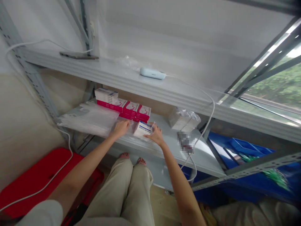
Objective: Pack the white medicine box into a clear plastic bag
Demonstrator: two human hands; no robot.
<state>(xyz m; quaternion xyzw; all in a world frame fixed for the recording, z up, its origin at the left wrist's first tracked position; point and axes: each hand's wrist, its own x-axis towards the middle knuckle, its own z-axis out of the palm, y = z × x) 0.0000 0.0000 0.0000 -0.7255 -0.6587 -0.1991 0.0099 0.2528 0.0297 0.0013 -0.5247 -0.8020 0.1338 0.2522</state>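
Observation:
On the lower shelf (pixel 168 147), a small white carton (pixel 143 129) with a blue stripe and dark print stands in front of me. My right hand (pixel 155 135) is closed around its right side, with a bit of clear plastic at the fingers. To the left of the carton, my left hand (pixel 121 128) has its fingers curled on clear plastic film (pixel 129 122). A flat pile of clear plastic bags (pixel 91 117) lies left of that hand. Behind the hands stand stacked pink-and-white boxes (pixel 131 108), with white cartons (pixel 106 94) on top at the left end.
White packs wrapped in plastic (pixel 184 120) stand farther right, near a blurred-out item (pixel 185 142). Above, the upper shelf holds a pale blue device (pixel 152 73) with a white cable (pixel 213 110) and a phone-like slab (pixel 78 56). A red stool (pixel 47 175) is at lower left.

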